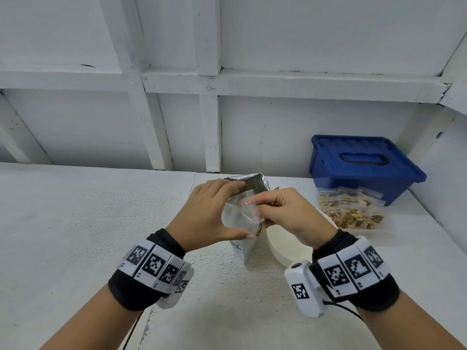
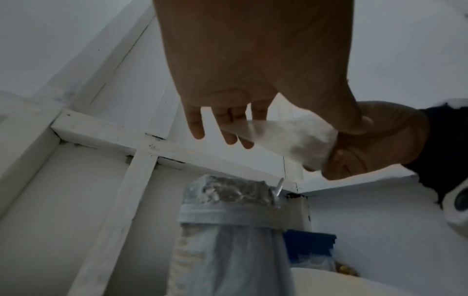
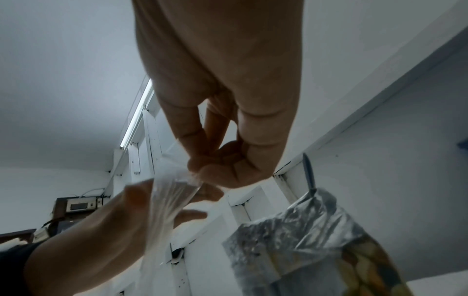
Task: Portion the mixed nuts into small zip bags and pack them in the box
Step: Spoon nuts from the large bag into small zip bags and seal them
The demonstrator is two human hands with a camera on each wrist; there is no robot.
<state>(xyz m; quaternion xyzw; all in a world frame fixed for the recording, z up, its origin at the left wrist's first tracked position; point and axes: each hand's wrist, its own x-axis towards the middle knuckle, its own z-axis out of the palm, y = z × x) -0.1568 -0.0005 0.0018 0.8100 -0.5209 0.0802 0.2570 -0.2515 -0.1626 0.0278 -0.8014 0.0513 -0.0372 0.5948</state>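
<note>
A small clear zip bag [image 1: 235, 218] is held up between both hands, just in front of the tall foil nut bag [image 1: 255, 183]. My left hand [image 1: 243, 210] cups it, fingers over the top and thumb under it. My right hand [image 1: 260, 213] pinches its right edge with thumb and forefinger. In the left wrist view the zip bag [image 2: 298, 138] looks empty, and below it stands the foil nut bag [image 2: 233, 250]. The right wrist view shows the right hand [image 3: 202, 170] pinching the stretched zip bag [image 3: 172, 192]. The blue box [image 1: 364, 165] sits at the back right, lid on.
Several filled zip bags of nuts [image 1: 351, 210] lie in front of the blue box. A white bowl [image 1: 285, 248] stands under my right wrist. A spoon handle [image 3: 310, 174] sticks out of the foil nut bag [image 3: 291, 250]. The white wall runs close behind.
</note>
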